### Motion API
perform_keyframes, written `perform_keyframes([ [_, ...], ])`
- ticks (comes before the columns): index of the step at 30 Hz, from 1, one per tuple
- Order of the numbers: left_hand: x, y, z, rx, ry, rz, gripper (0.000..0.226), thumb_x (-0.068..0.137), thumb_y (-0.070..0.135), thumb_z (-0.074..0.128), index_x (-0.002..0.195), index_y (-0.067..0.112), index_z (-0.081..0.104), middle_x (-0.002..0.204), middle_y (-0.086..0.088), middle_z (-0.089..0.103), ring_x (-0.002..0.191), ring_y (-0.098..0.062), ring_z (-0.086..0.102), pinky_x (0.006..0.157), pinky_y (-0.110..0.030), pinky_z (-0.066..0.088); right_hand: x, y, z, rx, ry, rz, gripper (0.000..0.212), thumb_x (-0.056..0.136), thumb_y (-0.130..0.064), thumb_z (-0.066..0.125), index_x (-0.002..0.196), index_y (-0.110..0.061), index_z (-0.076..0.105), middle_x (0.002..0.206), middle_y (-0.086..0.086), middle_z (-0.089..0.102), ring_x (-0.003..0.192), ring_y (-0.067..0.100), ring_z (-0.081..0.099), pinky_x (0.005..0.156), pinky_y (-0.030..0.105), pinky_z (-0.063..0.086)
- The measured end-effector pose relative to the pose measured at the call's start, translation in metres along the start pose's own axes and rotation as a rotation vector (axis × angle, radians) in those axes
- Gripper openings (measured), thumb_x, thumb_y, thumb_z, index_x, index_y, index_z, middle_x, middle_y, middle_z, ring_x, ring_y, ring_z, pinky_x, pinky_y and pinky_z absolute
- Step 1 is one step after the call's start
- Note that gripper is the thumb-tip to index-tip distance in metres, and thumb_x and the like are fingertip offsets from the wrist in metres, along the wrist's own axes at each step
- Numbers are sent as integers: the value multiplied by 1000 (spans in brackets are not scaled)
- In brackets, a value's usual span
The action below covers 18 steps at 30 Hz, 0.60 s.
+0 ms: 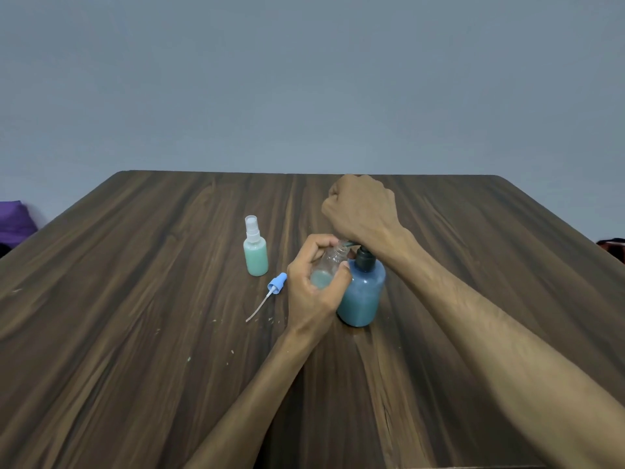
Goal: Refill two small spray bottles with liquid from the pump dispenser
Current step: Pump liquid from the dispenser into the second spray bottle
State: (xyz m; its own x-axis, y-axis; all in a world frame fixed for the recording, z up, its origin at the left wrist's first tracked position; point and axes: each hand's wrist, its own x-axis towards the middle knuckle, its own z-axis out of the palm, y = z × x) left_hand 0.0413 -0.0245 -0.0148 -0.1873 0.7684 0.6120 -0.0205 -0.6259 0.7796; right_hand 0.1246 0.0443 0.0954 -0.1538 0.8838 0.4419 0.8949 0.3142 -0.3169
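Our left hand grips the tilted open bottle, neck under the spout of the pump dispenser, which our fisted right hand (holding nothing) presses.

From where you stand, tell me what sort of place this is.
Probably a plain room in a home or office, not a workshop or lab. A dark wood-grain table stands against a bare grey-blue wall, and a purple cloth bundle lies past the table's left edge. No fixtures show that would say more.
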Motion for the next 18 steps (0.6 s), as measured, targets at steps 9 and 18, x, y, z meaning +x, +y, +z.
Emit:
perform_keyframes([
  [9, 2, 1, 1, -3, 4, 11, 26, 83, 18, 62, 103, 1, 63, 91, -2, 68, 88, -10, 67, 83, -23, 54, 3, -1, -2, -29, -7, 4, 26, 76, -11, 49, 55, -17, 36, 54, -1, 39, 52, 21, 31, 53, 32, 24],
  [18, 2, 1, 0, -7, 10, 16, 24, 83, 17, 62, 103, 4, 63, 92, -4, 68, 89, -14, 67, 83, -24, 54, 5, 1, 1, -49, 17, -5, 28, 77, -11, 50, 55, -16, 34, 55, -1, 35, 55, 22, 29, 53, 32, 23],
])
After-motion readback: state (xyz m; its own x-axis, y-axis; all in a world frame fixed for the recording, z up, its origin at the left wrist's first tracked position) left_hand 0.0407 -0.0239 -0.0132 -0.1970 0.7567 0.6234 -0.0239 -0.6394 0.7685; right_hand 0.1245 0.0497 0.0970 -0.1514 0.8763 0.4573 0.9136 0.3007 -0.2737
